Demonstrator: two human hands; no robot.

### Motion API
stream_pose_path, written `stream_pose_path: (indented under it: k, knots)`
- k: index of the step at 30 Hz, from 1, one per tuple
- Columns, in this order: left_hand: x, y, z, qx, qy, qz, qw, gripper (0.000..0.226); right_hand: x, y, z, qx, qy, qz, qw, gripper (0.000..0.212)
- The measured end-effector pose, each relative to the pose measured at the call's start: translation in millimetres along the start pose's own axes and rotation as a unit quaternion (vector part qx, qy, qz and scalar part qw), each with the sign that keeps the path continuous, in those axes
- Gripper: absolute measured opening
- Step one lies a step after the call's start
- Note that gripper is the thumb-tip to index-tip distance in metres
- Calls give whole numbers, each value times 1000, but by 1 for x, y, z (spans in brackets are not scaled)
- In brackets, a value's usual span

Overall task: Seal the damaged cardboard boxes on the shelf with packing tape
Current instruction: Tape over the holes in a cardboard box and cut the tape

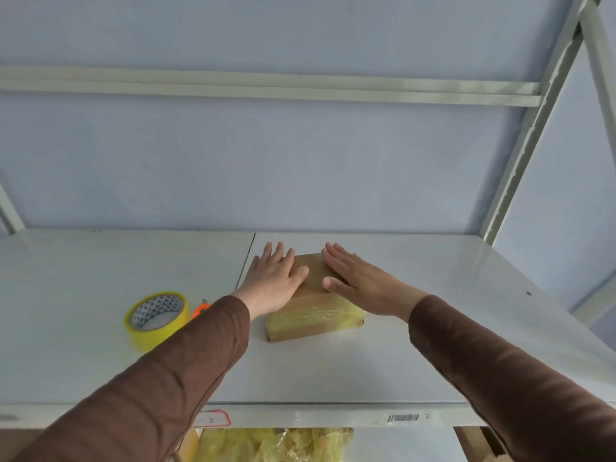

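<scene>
Both arms wore long brown sleeves [186, 371], faintly creased, ending at the wrists; hands [276, 281] were bare.

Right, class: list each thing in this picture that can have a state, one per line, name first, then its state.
cardboard box: closed, yellowish tape across its near end, lying flat on the shelf
left hand: open, fingers straight, flat on the box top
right hand: open, fingers straight, flat on the box top
tape roll: set down on the shelf, unheld
orange cutter: lying on the shelf, mostly hidden by the left sleeve
</scene>
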State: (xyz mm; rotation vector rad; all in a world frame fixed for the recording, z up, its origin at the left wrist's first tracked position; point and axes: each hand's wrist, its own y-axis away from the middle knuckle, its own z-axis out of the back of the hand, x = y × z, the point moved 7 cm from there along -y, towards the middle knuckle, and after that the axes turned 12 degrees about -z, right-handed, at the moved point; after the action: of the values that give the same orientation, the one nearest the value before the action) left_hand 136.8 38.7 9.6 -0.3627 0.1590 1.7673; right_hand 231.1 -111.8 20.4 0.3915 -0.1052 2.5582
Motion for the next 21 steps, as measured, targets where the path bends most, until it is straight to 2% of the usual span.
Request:
stream_pose_path:
  k: [4, 7, 9, 10, 11, 12, 13, 14, 15, 17, 19, 21]
  knots:
    - [4, -6, -13, -6, -46, 3, 999, 69, 2, -4, -13, -9, 25, -5, 1000, 78]
    - [4, -7, -14, -28, -58, 4, 998, 67, 0, -10, -17, -13, 40, -13, 999, 88]
    - [2, -4, -13, -62, 9, -4, 998, 67, -2, -11, -17, 11, -52, -23, 998, 92]
    - [3, -2, -9, -96, 79, -5, 992, 69, -6, -9, -16, 30, -166, -41, 985, 92]
    - [7, 2, -5, -137, 168, 6, 976, 72, -14, -8, -15, 45, -305, -67, 949, 90]
    - [16, 7, -2, -179, 268, 38, 946, 75, -23, -8, -15, 54, -422, -95, 900, 90]
    - [29, 12, -2, -206, 366, 89, 903, 76, -34, -8, -14, 50, -491, -131, 860, 89]
    - [38, 17, -7, -204, 440, 142, 863, 75, -45, -6, -14, 38, -502, -170, 847, 86]
    - [44, 22, -14, -177, 482, 187, 837, 73, -53, -6, -15, 36, -485, -197, 851, 81]
    - [43, 30, -23, -124, 513, 215, 822, 71, -53, -5, -16, 59, -456, -206, 864, 73]
    - [39, 30, -15, -166, 538, 191, 804, 67, -47, -6, -12, 47, -469, -198, 860, 75]
    - [34, 30, 4, -268, 538, 139, 787, 56, -47, -8, -1, -12, -509, -185, 841, 80]
